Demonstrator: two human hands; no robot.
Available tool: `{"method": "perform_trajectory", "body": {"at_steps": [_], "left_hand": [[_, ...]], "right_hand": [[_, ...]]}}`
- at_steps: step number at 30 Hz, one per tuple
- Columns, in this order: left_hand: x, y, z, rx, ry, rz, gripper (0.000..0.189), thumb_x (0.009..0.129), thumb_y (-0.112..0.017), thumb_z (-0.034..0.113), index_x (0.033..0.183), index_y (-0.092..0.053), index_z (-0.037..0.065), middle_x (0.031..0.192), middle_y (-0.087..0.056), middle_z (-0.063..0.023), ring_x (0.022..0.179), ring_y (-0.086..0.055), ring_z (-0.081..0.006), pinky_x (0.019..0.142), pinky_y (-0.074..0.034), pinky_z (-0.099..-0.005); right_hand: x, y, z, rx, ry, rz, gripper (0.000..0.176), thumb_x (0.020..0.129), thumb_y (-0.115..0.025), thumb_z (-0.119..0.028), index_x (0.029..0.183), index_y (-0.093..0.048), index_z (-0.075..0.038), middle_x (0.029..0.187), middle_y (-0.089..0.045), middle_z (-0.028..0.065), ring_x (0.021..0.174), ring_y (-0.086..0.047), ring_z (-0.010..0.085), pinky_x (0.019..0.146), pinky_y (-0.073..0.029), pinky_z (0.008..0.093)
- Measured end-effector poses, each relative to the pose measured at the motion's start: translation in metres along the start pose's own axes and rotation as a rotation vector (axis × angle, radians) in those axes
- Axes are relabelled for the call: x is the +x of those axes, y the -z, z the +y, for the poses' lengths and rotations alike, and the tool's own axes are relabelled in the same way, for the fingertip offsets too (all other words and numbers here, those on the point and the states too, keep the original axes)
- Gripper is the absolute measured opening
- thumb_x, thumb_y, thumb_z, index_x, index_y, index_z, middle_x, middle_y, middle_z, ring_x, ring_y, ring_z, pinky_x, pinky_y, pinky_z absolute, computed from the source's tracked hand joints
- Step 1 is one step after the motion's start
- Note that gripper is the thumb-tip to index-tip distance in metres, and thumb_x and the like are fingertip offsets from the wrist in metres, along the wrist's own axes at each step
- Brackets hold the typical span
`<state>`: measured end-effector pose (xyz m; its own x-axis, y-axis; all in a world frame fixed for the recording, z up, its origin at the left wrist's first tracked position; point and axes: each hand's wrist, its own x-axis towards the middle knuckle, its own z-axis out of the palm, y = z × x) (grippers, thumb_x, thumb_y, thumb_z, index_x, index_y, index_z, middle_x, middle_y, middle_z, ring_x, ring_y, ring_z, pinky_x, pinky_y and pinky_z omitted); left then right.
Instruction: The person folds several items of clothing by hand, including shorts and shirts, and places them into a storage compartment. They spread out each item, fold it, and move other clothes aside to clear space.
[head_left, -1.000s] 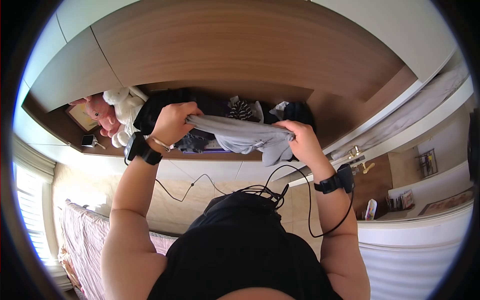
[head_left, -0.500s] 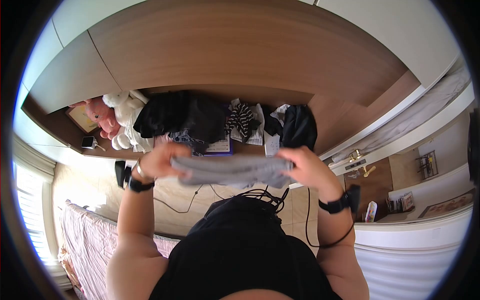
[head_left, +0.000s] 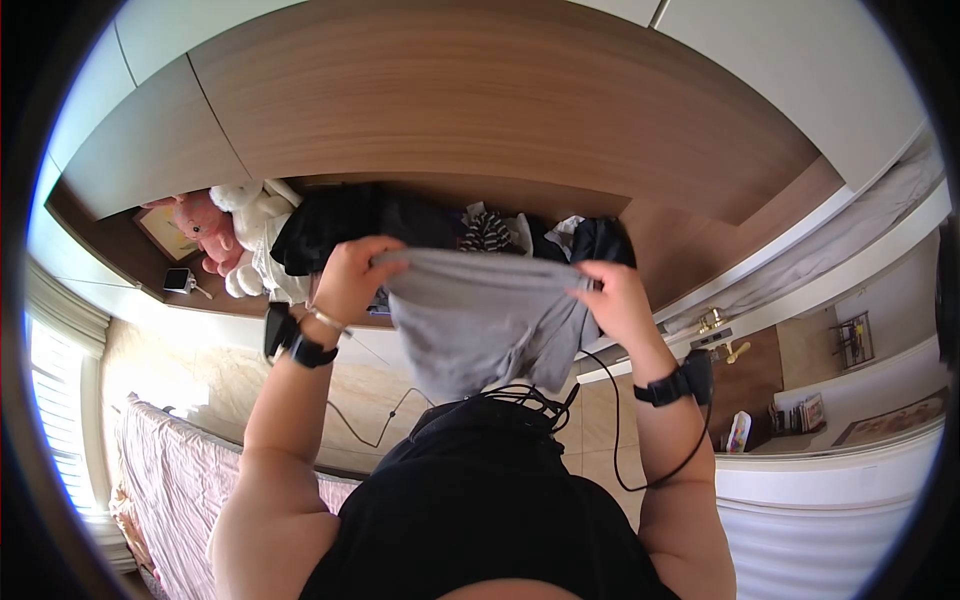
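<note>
A pair of grey shorts (head_left: 480, 320) hangs spread out in front of my body. My left hand (head_left: 352, 272) pinches one end of its waistband, and my right hand (head_left: 618, 300) grips the opposite end. The upper edge is stretched nearly straight between them, with the legs hanging down toward my waist. Behind the shorts, on the shelf, lie dark clothes (head_left: 325, 230), a black-and-white striped cloth (head_left: 485, 232) and a black garment (head_left: 605, 243). The shorts cover part of this shelf.
At the shelf's left end sit a pink plush toy (head_left: 205, 232), a white plush toy (head_left: 262, 232) and a small white device (head_left: 179, 281). Black cables (head_left: 530, 400) run near my waist. A bed (head_left: 185, 480) is at lower left, and a door handle (head_left: 738, 352) at right.
The grey shorts have gone from a blurred, bunched strip to a spread, hanging shape. Both hands have risen toward the shelf, still holding the fabric.
</note>
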<state>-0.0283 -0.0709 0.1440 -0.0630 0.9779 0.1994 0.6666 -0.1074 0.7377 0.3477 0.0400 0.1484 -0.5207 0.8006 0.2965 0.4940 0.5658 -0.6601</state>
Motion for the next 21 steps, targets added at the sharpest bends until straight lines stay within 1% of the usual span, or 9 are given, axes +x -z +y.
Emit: {"method": "perform_trajectory", "body": {"at_steps": [1,2,3,5,7,9,16,18,21], "left_hand": [[0.011,-0.002,0.010,-0.078,0.099,0.088,0.024,0.084,-0.080,0.012,0.107,-0.076,0.006,0.092,-0.074,-0.0118,0.080,-0.069,-0.0240,0.072,-0.053,-0.0322],[0.021,-0.003,0.016,-0.157,0.195,0.177,0.024,0.085,-0.078,0.009,0.108,-0.076,0.006,0.096,-0.075,-0.0130,0.082,-0.070,-0.0252,0.074,-0.054,-0.0322],[0.030,-0.005,0.013,-0.156,0.190,0.178,0.024,0.085,-0.078,0.009,0.108,-0.076,0.006,0.096,-0.075,-0.0130,0.082,-0.070,-0.0252,0.074,-0.054,-0.0322],[0.044,-0.019,-0.004,-0.184,-0.201,0.387,0.024,0.082,-0.076,0.003,0.106,-0.076,0.004,0.100,-0.076,-0.0133,0.090,-0.072,-0.0269,0.080,-0.056,-0.0330],[0.048,-0.029,-0.012,-0.126,-0.300,0.394,0.025,0.080,-0.076,0.001,0.105,-0.076,0.004,0.102,-0.076,-0.0126,0.094,-0.072,-0.0280,0.083,-0.057,-0.0341],[0.044,-0.044,-0.027,-0.034,-0.385,0.353,0.026,0.077,-0.075,-0.003,0.102,-0.076,0.005,0.109,-0.075,-0.0117,0.103,-0.071,-0.0302,0.089,-0.058,-0.0362],[-0.007,-0.156,-0.147,0.002,-0.108,-0.018,0.029,0.077,-0.071,0.000,0.103,-0.078,0.010,0.112,-0.074,-0.0120,0.103,-0.070,-0.0304,0.086,-0.058,-0.0388],[-0.002,-0.165,-0.146,0.025,-0.074,-0.065,0.026,0.079,-0.072,0.005,0.104,-0.078,0.010,0.102,-0.075,-0.0137,0.093,-0.073,-0.0276,0.079,-0.059,-0.0365],[0.024,-0.175,-0.142,-0.269,0.338,-0.049,0.020,0.087,-0.075,0.014,0.102,-0.077,0.002,0.076,-0.074,-0.0096,0.074,-0.073,-0.0164,0.067,-0.057,-0.0301]], "right_hand": [[0.012,0.001,-0.016,0.035,0.018,0.119,0.032,0.083,-0.078,-0.005,0.113,-0.073,0.002,0.089,-0.074,0.0179,0.081,-0.074,0.0248,0.072,-0.055,0.0308],[0.021,0.011,-0.034,0.190,-0.372,0.034,0.031,0.083,-0.073,0.003,0.114,-0.071,0.005,0.090,-0.075,0.0119,0.091,-0.075,0.0197,0.075,-0.055,0.0269],[0.029,0.009,-0.026,0.282,-0.307,0.113,0.030,0.084,-0.071,0.006,0.114,-0.071,0.005,0.093,-0.075,0.0111,0.092,-0.074,0.0189,0.074,-0.055,0.0261],[0.035,0.002,-0.011,0.374,-0.239,0.189,0.030,0.084,-0.069,0.008,0.114,-0.071,0.005,0.097,-0.074,0.0102,0.094,-0.073,0.0180,0.074,-0.055,0.0253],[0.037,-0.001,-0.001,0.092,0.027,0.215,0.029,0.084,-0.068,0.011,0.112,-0.071,0.005,0.106,-0.072,0.0097,0.098,-0.072,0.0176,0.075,-0.058,0.0266],[0.030,-0.021,0.030,0.119,0.021,0.198,0.030,0.082,-0.068,0.011,0.110,-0.072,0.002,0.111,-0.069,0.0102,0.099,-0.071,0.0193,0.078,-0.059,0.0290],[-0.030,-0.109,0.129,-0.028,-0.118,-0.145,0.029,0.077,-0.068,0.000,0.105,-0.076,-0.003,0.107,-0.072,0.0149,0.101,-0.069,0.0354,0.090,-0.055,0.0397],[-0.030,-0.125,0.145,-0.062,-0.161,-0.146,0.032,0.076,-0.073,-0.001,0.107,-0.076,-0.003,0.100,-0.074,0.0156,0.095,-0.073,0.0310,0.083,-0.058,0.0372],[-0.007,-0.131,0.160,0.056,-0.336,-0.061,0.033,0.075,-0.077,-0.007,0.108,-0.077,-0.004,0.096,-0.075,0.0169,0.088,-0.074,0.0287,0.079,-0.058,0.0367]]}}
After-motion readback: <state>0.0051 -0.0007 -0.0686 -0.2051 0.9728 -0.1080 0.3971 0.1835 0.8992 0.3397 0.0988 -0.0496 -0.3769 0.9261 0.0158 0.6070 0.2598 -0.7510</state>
